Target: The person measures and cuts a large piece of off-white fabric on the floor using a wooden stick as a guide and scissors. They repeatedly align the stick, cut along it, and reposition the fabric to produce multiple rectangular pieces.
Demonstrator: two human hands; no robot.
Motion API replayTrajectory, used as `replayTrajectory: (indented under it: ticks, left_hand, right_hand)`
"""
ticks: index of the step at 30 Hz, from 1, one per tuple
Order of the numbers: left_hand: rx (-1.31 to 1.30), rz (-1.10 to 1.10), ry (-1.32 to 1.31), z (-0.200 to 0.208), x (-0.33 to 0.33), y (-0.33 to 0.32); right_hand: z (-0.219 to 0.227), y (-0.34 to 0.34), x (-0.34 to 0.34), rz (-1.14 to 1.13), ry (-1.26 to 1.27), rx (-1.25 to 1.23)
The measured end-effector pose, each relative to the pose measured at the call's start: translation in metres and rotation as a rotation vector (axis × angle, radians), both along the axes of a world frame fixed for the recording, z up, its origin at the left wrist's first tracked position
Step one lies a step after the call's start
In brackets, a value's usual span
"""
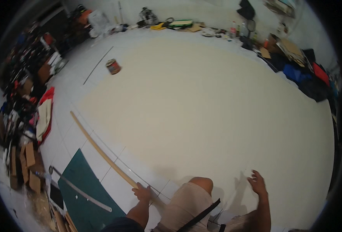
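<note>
My left hand is closed around the near end of a long, pale tan pole, which stretches away to the far left low over the white tiles. I cannot tell whether the pole is wood or a tube. Over the large cream sheet my right hand is held with its fingers apart, and its shadow falls beside it. A faint pale spot shows by its fingertips, too small to name. My bent knee is at the sheet's near edge.
A green cutting mat carrying a metal ruler lies at the near left. Beyond the pole stand a tin can and a thin rod. Cluttered piles line the left; bags and bottles line the far right.
</note>
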State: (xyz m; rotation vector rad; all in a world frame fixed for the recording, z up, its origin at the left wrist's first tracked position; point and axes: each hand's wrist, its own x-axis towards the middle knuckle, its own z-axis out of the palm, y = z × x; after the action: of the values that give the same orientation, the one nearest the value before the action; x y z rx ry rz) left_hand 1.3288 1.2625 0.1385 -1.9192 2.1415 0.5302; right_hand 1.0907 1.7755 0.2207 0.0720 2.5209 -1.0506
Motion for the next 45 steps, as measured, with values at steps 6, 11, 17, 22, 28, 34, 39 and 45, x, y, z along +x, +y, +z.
replayTrajectory:
  ticks: [6, 11, 17, 22, 28, 34, 39, 45]
  left_hand:
    - [0.027, -0.106, 0.113, -0.090, 0.127, -0.020]
    - [-0.245, -0.681, -0.419, -0.106, 0.175, -0.005]
    - [0.128, -0.096, 0.066, -0.029, 0.098, 0.015]
    - [0.331, -0.447, 1.049, 0.146, -0.044, 0.071]
    - [-0.128, -1.165, 0.514, 0.208, -0.092, 0.144]
    - [0.082, -1.497, 0.304, 0.260, -0.100, 0.210]
    - [0.272, -1.557, 0.035, 0.324, -0.087, 0.237]
    - [0.376, -1.663, -0.172, 0.381, -0.073, 0.272]
  right_hand:
    - [0.026, 0.109, 0.048, -0.168, 0.147, 0.340]
    - [-0.042, 0.162, 0.120, -0.191, -0.057, 0.294]
    - [-0.103, 0.104, 0.181, -0.055, 0.063, 0.384]
    - [-0.126, 0.049, 0.185, -0.005, 0.368, 0.655]
    - [-0.138, 0.014, 0.178, -0.036, 0.631, 0.802]
    - [-0.095, 0.106, 0.132, -0.858, -0.258, 0.225]
    - [0.051, 0.173, 0.079, -1.572, -0.262, -0.413]
    - [0.232, 0.248, 0.075, -1.742, 0.021, -0.823]
